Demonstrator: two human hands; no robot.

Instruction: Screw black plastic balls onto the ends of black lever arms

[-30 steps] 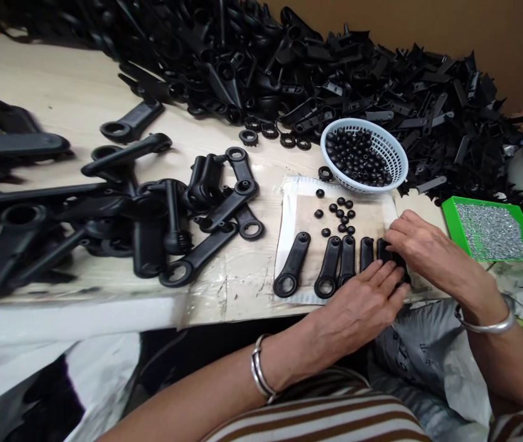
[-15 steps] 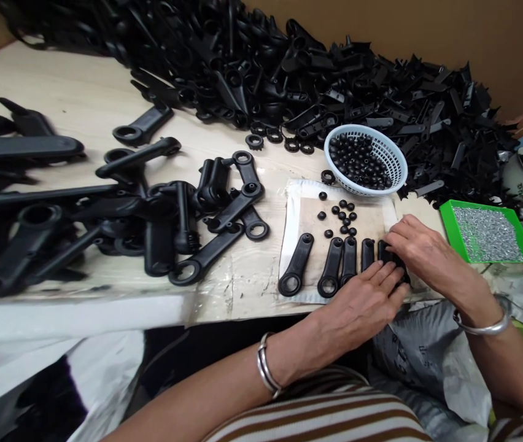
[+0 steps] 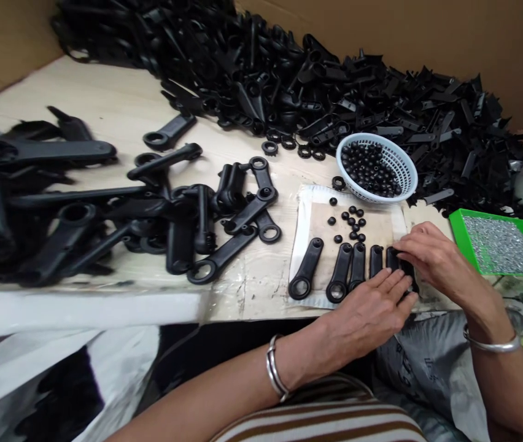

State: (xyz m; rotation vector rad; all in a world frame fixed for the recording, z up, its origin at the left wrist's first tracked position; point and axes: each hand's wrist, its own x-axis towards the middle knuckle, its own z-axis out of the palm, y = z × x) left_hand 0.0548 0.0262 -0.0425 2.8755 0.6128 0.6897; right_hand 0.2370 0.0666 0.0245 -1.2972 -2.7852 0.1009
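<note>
Several black plastic handles (image 3: 340,271) lie side by side on a brown pad (image 3: 376,230) at the table's front edge. My left hand (image 3: 369,310) lies flat over the lower ends of the rightmost ones, fingers together. My right hand (image 3: 431,258) presses its fingertips on the top of the rightmost handle (image 3: 393,258). Several small black caps (image 3: 352,222) are scattered on the pad above the row. A white basket (image 3: 406,175) full of black caps stands just behind the pad.
A big heap of black plastic parts (image 3: 326,80) runs along the cardboard wall. Loose handles (image 3: 206,215) crowd the table's left half. A green tray (image 3: 461,230) of small metal screws sits at the right. White bags hang below the table edge.
Both hands stay on the rightmost handles with almost no movement. The view has shifted, so everything sits a little further right and lower.
</note>
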